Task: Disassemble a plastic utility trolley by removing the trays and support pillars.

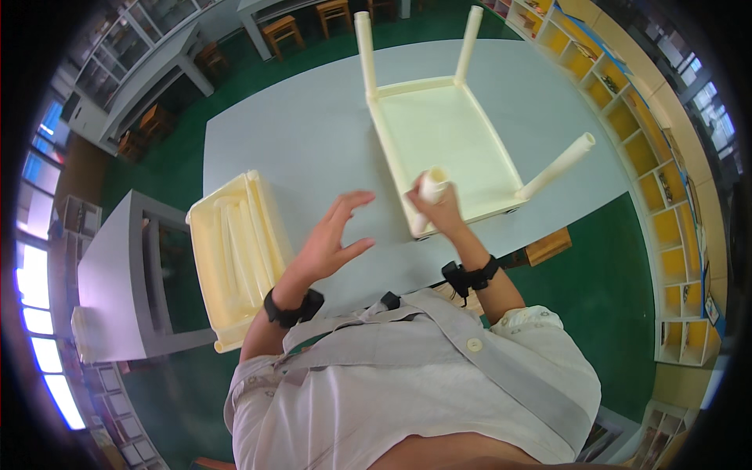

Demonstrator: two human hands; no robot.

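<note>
A cream plastic tray shelf [439,125] lies on the grey table, with posts standing up from three of its corners. My right hand [441,205] is wrapped round a fourth cream tube-shaped post [433,184] at the near left corner, its hollow end pointing up toward me. Whether that post is seated in the corner is hidden by the hand. To the left, my left hand [338,235] hovers over the table with fingers apart, holding nothing. Beside it on the left rests a deeper cream tray [258,205] with several long cream pieces [235,251] inside.
The grey table [313,102] has its near edge close to my body. Another grey table [117,274] stands at the left, with wooden stools [283,33] further back. White and yellow shelving [666,227] lines the right wall. A wooden stool [548,247] is by the near right edge.
</note>
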